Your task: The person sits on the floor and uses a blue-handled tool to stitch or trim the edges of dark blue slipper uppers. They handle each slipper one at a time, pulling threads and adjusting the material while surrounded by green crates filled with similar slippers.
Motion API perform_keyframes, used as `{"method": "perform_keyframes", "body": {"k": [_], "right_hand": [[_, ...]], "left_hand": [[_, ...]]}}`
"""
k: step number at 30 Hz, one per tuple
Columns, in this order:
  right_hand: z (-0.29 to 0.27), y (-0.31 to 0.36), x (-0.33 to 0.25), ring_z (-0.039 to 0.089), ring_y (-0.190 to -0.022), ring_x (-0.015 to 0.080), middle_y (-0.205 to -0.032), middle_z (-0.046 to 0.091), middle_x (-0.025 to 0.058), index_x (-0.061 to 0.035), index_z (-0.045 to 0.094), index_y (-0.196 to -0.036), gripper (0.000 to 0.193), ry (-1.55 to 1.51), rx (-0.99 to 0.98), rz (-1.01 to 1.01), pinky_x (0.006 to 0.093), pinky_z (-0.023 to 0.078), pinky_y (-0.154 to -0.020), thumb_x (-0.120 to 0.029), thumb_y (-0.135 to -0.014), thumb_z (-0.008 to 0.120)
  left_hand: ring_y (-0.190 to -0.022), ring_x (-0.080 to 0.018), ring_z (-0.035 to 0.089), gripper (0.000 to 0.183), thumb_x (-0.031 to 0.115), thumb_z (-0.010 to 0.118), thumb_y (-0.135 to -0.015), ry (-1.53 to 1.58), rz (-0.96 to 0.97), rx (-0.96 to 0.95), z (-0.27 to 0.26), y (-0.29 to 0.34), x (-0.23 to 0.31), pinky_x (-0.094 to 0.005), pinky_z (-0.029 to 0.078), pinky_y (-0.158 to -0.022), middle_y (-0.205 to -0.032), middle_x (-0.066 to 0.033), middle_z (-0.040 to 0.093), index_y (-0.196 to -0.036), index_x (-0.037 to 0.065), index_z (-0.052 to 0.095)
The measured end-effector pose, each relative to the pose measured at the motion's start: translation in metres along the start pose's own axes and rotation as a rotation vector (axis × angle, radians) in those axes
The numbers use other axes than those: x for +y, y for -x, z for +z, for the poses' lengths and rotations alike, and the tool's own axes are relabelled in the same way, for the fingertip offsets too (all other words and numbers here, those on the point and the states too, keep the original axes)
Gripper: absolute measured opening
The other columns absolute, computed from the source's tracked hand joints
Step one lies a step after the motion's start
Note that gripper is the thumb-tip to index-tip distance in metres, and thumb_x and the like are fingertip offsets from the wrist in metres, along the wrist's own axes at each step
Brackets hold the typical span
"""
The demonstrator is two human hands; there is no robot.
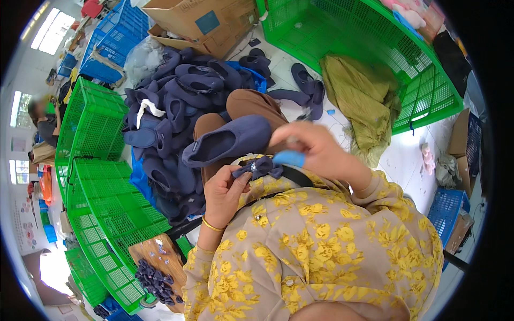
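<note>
My left hand (222, 197) pinches a small navy fabric bow (260, 167) between thumb and fingers, in front of my lap. To the right of the bow, my right hand (320, 152) is raised with its fingers curled together and partly blurred. A light blue band (289, 158) shows at one of its fingers, and a small silvery spot sits on another. Whatever those fingertips hold is too small to make out. Just beyond both hands, a navy fabric shoe (230, 140) rests across my brown-trousered knees, its opening facing up.
A large heap of navy shoes (184, 80) lies beyond my knees. Green crates (101, 187) stand at the left, another green crate (428, 91) at the far right. More bows (155, 281) lie on a wooden board (155, 249). Olive cloth (361, 96) hangs off the right crate.
</note>
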State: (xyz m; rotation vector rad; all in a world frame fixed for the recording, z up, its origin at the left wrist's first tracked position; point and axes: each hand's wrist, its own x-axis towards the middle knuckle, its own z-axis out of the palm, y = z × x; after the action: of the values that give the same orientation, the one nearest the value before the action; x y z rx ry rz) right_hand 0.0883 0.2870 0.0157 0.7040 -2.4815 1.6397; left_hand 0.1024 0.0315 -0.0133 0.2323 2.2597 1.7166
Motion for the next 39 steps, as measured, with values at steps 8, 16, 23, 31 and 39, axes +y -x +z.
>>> {"method": "perform_keyframes", "body": {"k": [8,16,23,31,39], "right_hand": [[0.03,-0.002,0.034,0.063,-0.072,0.0255,-0.083,0.064,0.008,-0.0084,0.064,-0.102,0.026,0.228,-0.057,0.026,0.0346,0.048,-0.061,-0.012,-0.077,0.069],[0.05,-0.037,0.08,0.054,-0.063,0.0117,-0.076,0.064,0.0076,0.0003,0.068,-0.098,0.022,-0.268,0.064,0.569,0.0285,0.044,-0.061,-0.017,-0.085,0.068],[0.063,-0.039,0.093,0.054,-0.061,0.0147,-0.07,0.063,0.0078,-0.0006,0.068,-0.094,0.021,-0.26,-0.007,0.611,0.0314,0.042,-0.059,-0.021,-0.087,0.067],[0.067,-0.037,0.092,0.044,-0.064,0.0041,-0.07,0.058,-0.0013,0.001,0.066,-0.093,0.017,-0.274,-0.142,0.555,0.0249,0.038,-0.057,-0.016,-0.091,0.066],[0.074,-0.037,0.089,0.057,-0.058,0.0248,-0.068,0.063,0.0142,-0.0004,0.067,-0.092,0.023,-0.197,-0.09,0.645,0.0363,0.044,-0.057,-0.022,-0.086,0.065]], "left_hand": [[-0.075,-0.0048,0.058,0.011,0.006,0.064,-0.092,0.171,0.011,-0.025,0.002,-0.024,-0.005,-0.0195,0.047,-0.068,-0.088,-0.0012,0.065,-0.101,0.0,0.064],[-0.081,-0.0148,0.064,0.022,0.014,0.057,-0.094,-0.144,-0.108,-0.011,-0.024,-0.097,-0.06,-0.0289,0.05,-0.072,-0.09,-0.0094,0.068,-0.102,-0.005,0.064],[-0.076,-0.0062,0.051,0.013,0.01,0.056,-0.095,0.537,-0.422,0.101,0.007,-0.074,-0.051,-0.0211,0.041,-0.072,-0.084,0.0032,0.059,-0.099,0.001,0.065],[-0.084,-0.0072,0.055,0.016,0.006,0.056,-0.094,0.689,-0.389,0.225,0.016,-0.07,-0.044,-0.0216,0.044,-0.078,-0.095,0.0001,0.063,-0.107,0.0,0.063],[-0.08,-0.0084,0.054,0.011,0.005,0.061,-0.091,0.733,-0.436,0.197,0.015,-0.068,-0.055,-0.0227,0.043,-0.075,-0.088,-0.0001,0.062,-0.101,0.001,0.065]]}}
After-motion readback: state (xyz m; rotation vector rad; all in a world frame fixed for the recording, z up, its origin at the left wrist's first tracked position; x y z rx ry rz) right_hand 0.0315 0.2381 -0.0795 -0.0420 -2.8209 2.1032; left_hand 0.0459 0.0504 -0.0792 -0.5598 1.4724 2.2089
